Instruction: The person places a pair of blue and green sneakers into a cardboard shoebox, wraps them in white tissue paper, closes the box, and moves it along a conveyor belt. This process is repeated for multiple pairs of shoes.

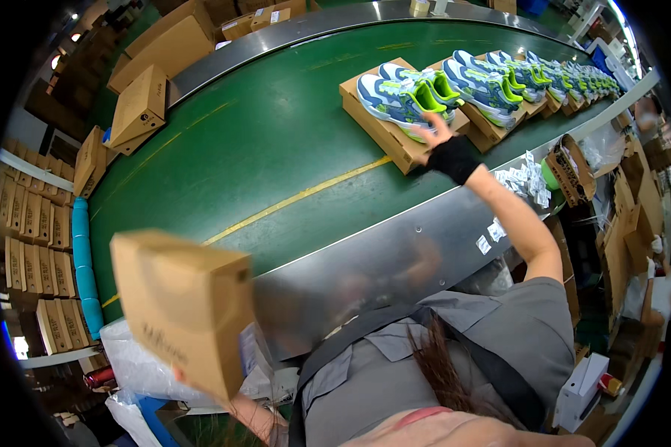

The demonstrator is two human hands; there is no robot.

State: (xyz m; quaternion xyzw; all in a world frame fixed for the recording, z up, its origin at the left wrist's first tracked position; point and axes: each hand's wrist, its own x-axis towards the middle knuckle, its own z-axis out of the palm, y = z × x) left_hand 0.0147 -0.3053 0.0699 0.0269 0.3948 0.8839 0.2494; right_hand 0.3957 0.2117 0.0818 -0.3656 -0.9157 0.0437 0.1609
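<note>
Green belt (276, 141) sweeps across the frame from the left to the upper right, with a metal edge (365, 261) along its near side. Shelf boxes (37, 216) stand in rows at the left of the frame, and loose boxes (140, 108) rest by the far rim at upper left.

At lower left, the left hand (179, 375) holds up a carton (186, 305), tilted and slightly blurred. Fingertips show pressed to its lower edge; the rest of the grip is hidden behind the cardboard. The carton looks closed, and its contents cannot be told.

Right of centre, the right hand (435, 135), in a black wrist cover (455, 158), has its fingers spread just beside the front shoes (395, 97). Whether a fingertip touches them is unclear. That pair sits on top of the front box (376, 132).

As for progress, judging by how things lie, the carton is lifted but not set down, and the front shoes are out in the open, not gripped. The shoe row (544, 78) toward the upper right lies likewise on boxes; its farthest pairs are too small to count. White packets (525, 179) lie heaped on the metal edge, none visibly in hand.
</note>
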